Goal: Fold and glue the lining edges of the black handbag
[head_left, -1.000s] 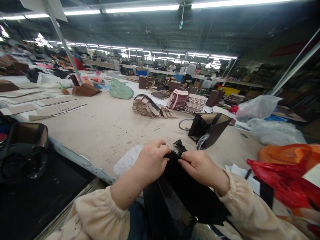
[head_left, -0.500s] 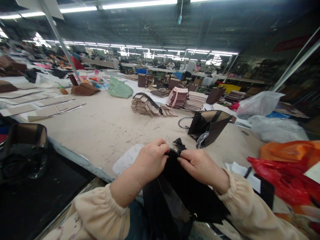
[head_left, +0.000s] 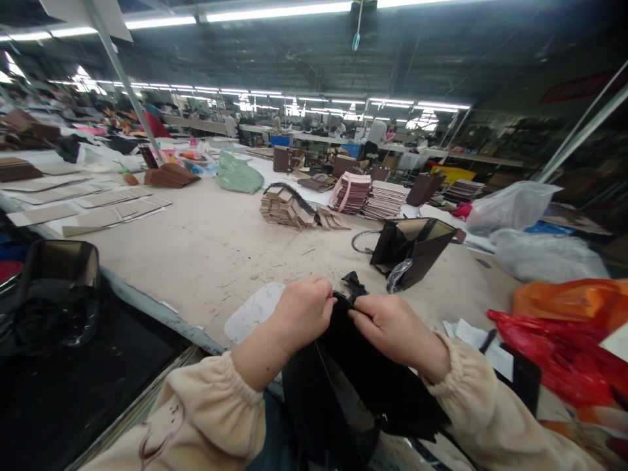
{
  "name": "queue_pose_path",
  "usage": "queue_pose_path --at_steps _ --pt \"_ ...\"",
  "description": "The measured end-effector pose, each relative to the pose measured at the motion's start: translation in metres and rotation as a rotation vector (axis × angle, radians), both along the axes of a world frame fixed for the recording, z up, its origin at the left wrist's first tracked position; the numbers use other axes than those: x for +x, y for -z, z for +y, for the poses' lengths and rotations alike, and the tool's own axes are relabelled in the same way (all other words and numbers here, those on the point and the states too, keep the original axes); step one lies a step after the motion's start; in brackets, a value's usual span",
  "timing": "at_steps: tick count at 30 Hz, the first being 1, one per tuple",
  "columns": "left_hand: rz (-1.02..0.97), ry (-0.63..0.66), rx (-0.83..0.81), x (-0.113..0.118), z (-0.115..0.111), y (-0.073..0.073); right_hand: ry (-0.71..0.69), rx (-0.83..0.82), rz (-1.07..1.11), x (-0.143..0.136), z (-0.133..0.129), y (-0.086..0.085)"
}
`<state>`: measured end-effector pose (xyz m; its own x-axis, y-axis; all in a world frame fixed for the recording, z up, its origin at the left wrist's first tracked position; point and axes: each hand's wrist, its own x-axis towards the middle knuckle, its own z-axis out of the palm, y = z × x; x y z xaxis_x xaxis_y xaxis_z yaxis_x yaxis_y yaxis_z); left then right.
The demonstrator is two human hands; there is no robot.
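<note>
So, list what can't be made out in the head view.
All in the head view:
Left hand: some fingertips, hidden by its knuckles.
Black item: bottom, cut off by the lower edge.
Green bag: contents, hidden by its folds.
Far worker: hands, too small and blurred.
Red banner: any lettering, blurred.

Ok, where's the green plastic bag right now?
Head view, far left part of the worktable: the green bag lies between the fanned brown pieces and the stack with the black strip.
</note>
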<state>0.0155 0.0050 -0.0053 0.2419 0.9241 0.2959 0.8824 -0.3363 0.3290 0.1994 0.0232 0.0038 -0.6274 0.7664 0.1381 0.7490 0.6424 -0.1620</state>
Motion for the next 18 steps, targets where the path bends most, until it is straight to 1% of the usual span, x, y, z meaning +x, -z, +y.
queue_pose_path --at_steps 4,14,18 --pt "0.014 -0.027 0.005 0.003 0.0 -0.001 0.009 -0.005 0.004 0.001 0.0 0.001" --pt "0.065 -0.122 0.022 0.011 -0.002 -0.001 0.02 -0.041 0.029 -0.003 -0.003 -0.004" --pt "0.069 -0.15 0.027 0.013 -0.003 0.0 -0.006 -0.069 0.023 -0.003 -0.003 -0.008"
